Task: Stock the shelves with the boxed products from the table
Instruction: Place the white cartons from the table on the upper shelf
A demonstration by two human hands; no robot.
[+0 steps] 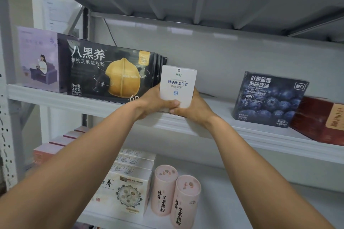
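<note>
White box (177,85), just right of the black box (111,72): left hand (149,102) and right hand (193,108) clasp its lower sides; probably a light, stiff carton

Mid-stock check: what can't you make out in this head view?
Head view:
- Base of the small white cardboard box: covered by the left hand and right hand, so contact with the white metal shelf is unclear.
- The dark red box: cut off by the right edge.
- Print on the pale lilac box: too blurred.
- The supply table: outside the frame.
</note>
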